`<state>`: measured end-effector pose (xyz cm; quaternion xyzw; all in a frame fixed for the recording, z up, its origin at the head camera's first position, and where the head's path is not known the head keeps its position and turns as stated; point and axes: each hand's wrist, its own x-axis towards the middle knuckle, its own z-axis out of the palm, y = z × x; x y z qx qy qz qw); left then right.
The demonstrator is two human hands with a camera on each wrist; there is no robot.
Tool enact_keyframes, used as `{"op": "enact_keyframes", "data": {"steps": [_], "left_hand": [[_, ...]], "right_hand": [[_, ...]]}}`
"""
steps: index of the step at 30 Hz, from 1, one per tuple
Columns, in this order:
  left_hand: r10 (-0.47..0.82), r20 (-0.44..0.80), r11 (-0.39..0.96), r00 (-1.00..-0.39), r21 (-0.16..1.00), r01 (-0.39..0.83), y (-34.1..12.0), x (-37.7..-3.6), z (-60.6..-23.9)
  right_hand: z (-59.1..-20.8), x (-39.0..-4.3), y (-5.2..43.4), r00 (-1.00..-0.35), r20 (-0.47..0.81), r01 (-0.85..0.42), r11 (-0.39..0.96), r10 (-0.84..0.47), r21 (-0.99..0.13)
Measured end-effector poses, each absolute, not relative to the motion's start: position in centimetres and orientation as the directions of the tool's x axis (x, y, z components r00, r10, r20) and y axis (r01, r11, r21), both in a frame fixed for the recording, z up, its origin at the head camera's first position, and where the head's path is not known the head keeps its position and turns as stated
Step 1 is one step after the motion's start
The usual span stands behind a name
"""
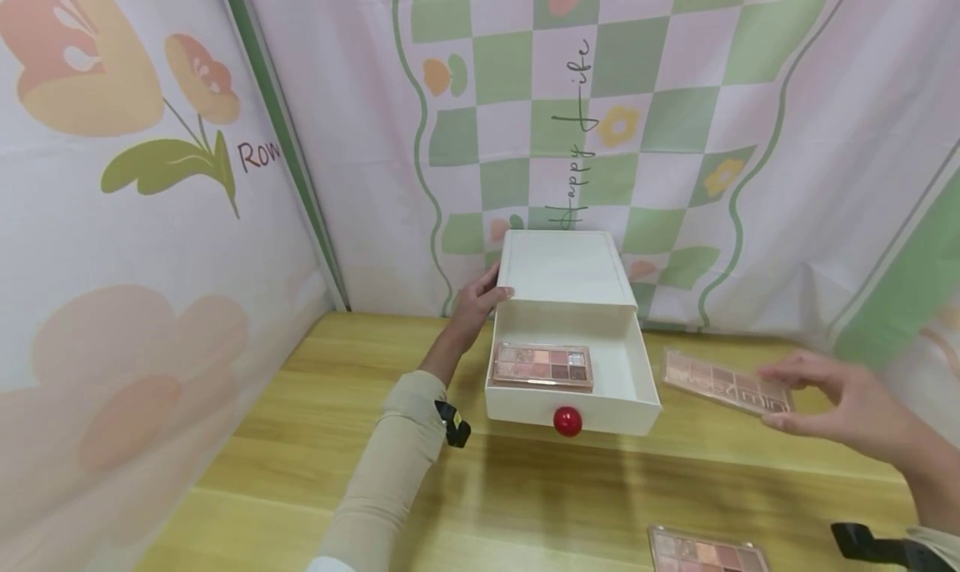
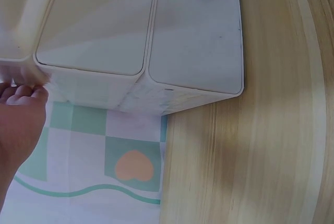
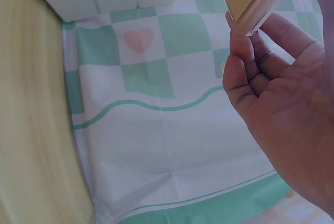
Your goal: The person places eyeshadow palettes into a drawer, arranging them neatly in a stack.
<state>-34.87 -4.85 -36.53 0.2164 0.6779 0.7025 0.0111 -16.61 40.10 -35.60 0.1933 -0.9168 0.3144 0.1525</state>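
Note:
A white drawer cabinet (image 1: 566,263) stands against the back curtain with its top drawer (image 1: 647,363) pulled out. Inside on the left lies an eyeshadow palette (image 1: 543,365) with a clear lid. My left hand (image 1: 476,301) holds the cabinet's left side near the top, thumb at the front edge; its curled fingers also show in the left wrist view. To the right of the drawer, my right hand (image 1: 840,401) pinches a second eyeshadow palette (image 1: 723,382) by its right end, held up and tilted. In the right wrist view, that palette's edge (image 3: 261,4) shows between thumb and fingers.
A third eyeshadow palette (image 1: 705,551) lies on the wooden table (image 1: 300,439) at the near edge of view. The open drawer's red knob (image 1: 567,421) sticks out toward me. Lower closed drawers (image 2: 195,36) sit below. Printed curtains (image 1: 360,138) enclose the back and sides.

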Motion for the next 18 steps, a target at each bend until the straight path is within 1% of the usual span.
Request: {"op": "enact_keyframes", "data": {"steps": [6, 18], "left_hand": [[0.303, 0.29, -0.07, -0.908, 0.957, 0.282, -4.9, -34.9, -36.6], [0.295, 0.28, -0.063, -0.914, 0.96, 0.274, -4.7, -34.6, -36.4]], "right_hand": [[-34.9, -16.7, 39.8, -0.879, 0.399, -0.448, 0.738, -0.262, -0.504], [-33.0, -17.1, 37.7, -0.81, 0.471, -0.552, 0.723, -0.348, -0.415]]}}
